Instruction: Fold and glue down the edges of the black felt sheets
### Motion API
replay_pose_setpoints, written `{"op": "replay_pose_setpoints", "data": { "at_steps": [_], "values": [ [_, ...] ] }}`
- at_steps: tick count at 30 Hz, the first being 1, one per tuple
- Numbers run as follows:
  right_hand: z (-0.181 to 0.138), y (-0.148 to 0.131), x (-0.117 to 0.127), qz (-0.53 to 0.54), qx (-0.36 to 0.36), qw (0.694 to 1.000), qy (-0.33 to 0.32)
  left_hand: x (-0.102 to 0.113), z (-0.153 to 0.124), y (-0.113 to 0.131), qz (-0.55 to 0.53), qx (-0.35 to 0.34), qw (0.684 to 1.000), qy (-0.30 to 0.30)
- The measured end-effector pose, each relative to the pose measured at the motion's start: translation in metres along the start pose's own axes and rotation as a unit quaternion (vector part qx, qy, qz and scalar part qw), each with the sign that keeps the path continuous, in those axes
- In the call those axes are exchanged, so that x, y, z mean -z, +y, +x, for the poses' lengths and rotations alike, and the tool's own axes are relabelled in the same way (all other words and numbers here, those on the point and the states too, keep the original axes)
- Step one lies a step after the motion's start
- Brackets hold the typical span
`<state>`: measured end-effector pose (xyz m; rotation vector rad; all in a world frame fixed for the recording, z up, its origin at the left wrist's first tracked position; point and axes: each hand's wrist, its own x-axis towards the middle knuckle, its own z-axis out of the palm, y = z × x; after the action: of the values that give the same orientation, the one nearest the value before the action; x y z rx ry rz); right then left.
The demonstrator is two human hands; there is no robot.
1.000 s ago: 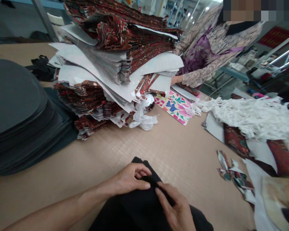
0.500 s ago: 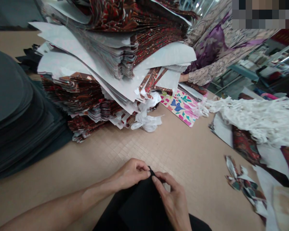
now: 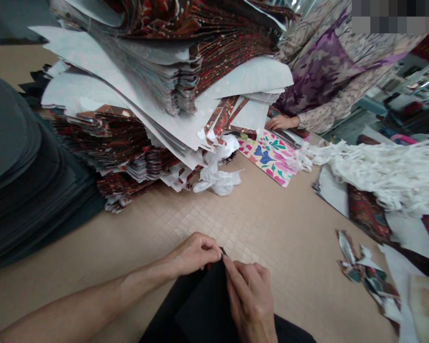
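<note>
A piece of black fabric (image 3: 203, 309) lies on the tan table (image 3: 271, 228) right in front of me. My left hand (image 3: 193, 255) pinches its far corner with thumb and fingers closed. My right hand (image 3: 248, 297) meets it at the same corner, fingers curled and pinching the fabric's edge. The two hands touch at the corner tip.
A tall stack of red patterned and white-backed sheets (image 3: 157, 90) stands behind. Dark grey rounded pieces (image 3: 17, 176) are piled at left. A person in a floral sleeve (image 3: 329, 76) works at the far side by a colourful floral sheet (image 3: 268, 157). White shredded strips (image 3: 382, 176) and scraps (image 3: 361, 271) lie at right.
The black fabric's corner has been drawn closer to me and gathered; both hands have come together at its tip. The view has shifted nearer the stack.
</note>
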<state>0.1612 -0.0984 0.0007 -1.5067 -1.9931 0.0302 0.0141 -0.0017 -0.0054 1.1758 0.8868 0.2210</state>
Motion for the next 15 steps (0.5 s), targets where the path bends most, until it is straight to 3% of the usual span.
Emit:
{"op": "replay_pose_setpoints", "data": {
  "at_steps": [5,8,10,13,15],
  "values": [
    [0.0,-0.001,-0.004,-0.034,0.015,0.999,-0.012,0.001,0.002,0.004,0.022,-0.005,1.0,-0.018],
    [-0.008,0.002,0.002,-0.022,-0.018,0.999,-0.027,0.0,0.002,0.003,0.067,-0.016,0.997,-0.02],
    [-0.022,0.007,0.011,-0.006,-0.049,0.998,-0.044,-0.001,0.0,0.002,0.126,-0.059,0.99,0.011],
    [-0.055,0.021,0.031,-0.008,-0.09,0.994,-0.054,-0.004,-0.003,0.0,0.293,-0.161,0.94,0.073],
    [-0.075,0.029,0.043,-0.015,-0.105,0.992,-0.066,-0.006,-0.003,0.0,0.383,-0.194,0.898,0.097]
  ]
}}
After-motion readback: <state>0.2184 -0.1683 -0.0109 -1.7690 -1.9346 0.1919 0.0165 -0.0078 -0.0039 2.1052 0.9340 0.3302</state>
